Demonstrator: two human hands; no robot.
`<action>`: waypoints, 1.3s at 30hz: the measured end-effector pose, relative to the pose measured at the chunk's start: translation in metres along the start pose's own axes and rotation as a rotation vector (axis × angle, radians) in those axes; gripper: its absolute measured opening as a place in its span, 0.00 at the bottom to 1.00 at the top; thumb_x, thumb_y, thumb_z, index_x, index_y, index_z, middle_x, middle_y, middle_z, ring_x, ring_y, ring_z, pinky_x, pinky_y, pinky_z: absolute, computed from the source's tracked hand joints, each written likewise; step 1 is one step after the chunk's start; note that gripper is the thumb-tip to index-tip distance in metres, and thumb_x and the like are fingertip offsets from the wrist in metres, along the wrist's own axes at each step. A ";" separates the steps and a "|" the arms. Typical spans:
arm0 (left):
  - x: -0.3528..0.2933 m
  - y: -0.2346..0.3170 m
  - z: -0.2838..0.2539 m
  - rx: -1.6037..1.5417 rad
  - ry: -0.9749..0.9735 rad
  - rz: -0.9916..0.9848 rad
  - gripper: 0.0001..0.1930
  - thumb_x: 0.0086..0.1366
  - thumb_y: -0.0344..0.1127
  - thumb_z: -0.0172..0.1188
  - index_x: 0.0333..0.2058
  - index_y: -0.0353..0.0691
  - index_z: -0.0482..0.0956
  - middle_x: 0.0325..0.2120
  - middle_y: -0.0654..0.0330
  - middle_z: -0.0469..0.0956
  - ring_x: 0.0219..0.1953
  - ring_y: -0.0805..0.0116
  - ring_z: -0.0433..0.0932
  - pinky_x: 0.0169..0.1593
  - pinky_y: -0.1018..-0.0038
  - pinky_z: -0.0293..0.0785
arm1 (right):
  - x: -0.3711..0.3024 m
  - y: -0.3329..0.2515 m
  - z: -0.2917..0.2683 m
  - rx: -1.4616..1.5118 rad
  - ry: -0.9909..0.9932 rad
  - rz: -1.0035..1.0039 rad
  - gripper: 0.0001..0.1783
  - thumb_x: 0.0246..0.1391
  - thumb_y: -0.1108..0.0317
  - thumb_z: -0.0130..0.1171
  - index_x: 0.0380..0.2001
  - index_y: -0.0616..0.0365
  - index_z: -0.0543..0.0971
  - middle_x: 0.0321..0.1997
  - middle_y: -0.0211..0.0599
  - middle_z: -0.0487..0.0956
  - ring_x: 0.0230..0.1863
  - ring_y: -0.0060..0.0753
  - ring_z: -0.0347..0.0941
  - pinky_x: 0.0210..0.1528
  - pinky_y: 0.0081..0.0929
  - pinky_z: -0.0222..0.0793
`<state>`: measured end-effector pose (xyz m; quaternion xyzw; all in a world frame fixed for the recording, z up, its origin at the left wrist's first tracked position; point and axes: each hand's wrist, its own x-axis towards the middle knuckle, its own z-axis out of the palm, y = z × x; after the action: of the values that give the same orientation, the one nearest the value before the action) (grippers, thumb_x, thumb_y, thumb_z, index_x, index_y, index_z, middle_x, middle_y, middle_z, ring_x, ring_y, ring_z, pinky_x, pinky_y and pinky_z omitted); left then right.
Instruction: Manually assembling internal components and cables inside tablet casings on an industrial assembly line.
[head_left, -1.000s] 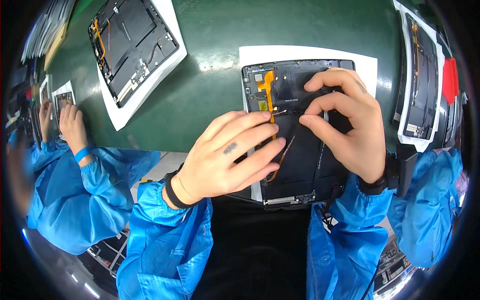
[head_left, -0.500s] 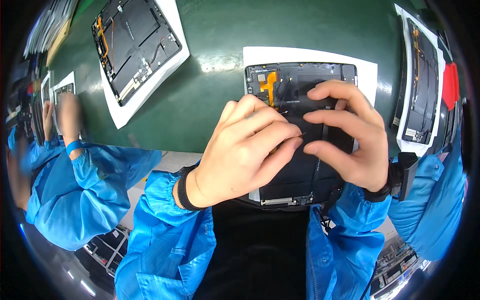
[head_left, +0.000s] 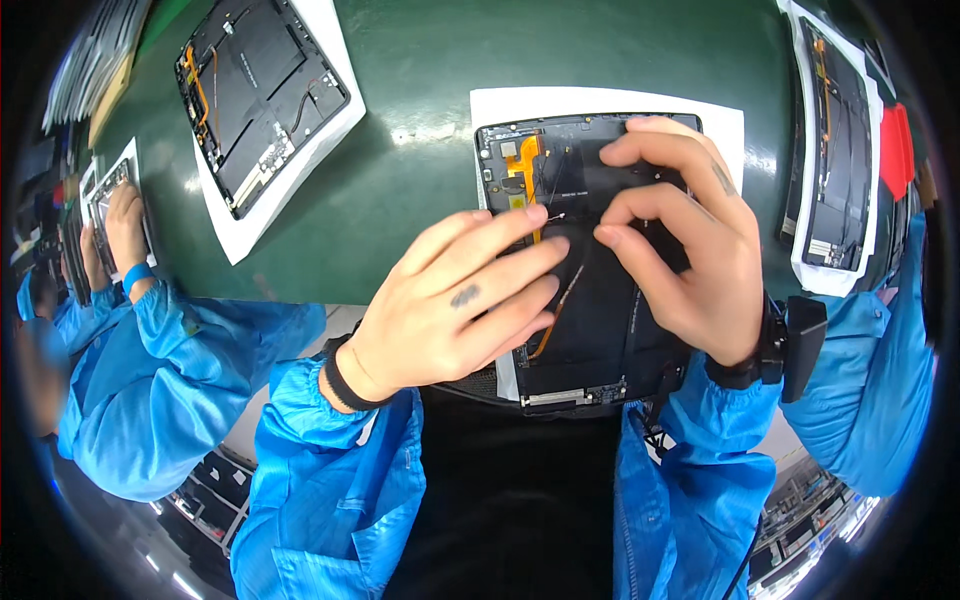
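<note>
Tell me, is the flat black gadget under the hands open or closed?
Open: the black gadget shows its insides, with an orange ribbon cable uncovered.

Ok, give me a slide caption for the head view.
Left hand and right hand over an opened black device with orange ribbon cable, on a white sheet.

Counter (head_left: 420,170): dark green, smooth, glossy where light catches it, with a white sheet (head_left: 722,145) near its front edge, under an opened tablet housing (head_left: 610,340). Farther left, well apart, a slanted white sheet (head_left: 240,238) bears a second opened housing (head_left: 265,90); toward the right end, another white sheet (head_left: 835,283) carries a third housing (head_left: 838,150). Upper left corner: a stack of pale sheets (head_left: 88,60), blurred.
</note>
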<state>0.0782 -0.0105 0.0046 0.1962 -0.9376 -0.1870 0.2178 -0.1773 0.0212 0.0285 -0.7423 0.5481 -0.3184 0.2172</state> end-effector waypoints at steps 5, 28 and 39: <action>-0.003 0.000 0.005 -0.051 -0.042 0.025 0.17 0.54 0.39 0.76 0.44 0.46 0.88 0.52 0.57 0.85 0.60 0.53 0.81 0.66 0.54 0.74 | -0.002 0.010 0.008 -0.108 0.078 -0.065 0.10 0.44 0.76 0.73 0.30 0.57 0.81 0.52 0.35 0.82 0.62 0.48 0.77 0.58 0.41 0.70; -0.004 -0.004 0.006 -0.008 -0.036 0.036 0.20 0.52 0.41 0.77 0.47 0.56 0.91 0.49 0.58 0.82 0.57 0.56 0.82 0.63 0.56 0.77 | 0.002 0.017 0.009 -0.077 0.079 -0.053 0.12 0.38 0.77 0.73 0.27 0.54 0.81 0.50 0.31 0.82 0.60 0.45 0.77 0.56 0.39 0.68; -0.001 -0.002 0.005 -0.027 -0.051 0.040 0.19 0.54 0.45 0.77 0.47 0.57 0.92 0.49 0.59 0.83 0.57 0.56 0.82 0.63 0.56 0.76 | 0.001 0.013 0.006 -0.086 0.048 -0.005 0.11 0.37 0.80 0.73 0.27 0.59 0.82 0.49 0.38 0.81 0.62 0.50 0.76 0.62 0.42 0.71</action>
<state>0.0775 -0.0105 -0.0012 0.1695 -0.9440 -0.2003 0.2000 -0.1816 0.0158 0.0152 -0.7445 0.5646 -0.3127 0.1709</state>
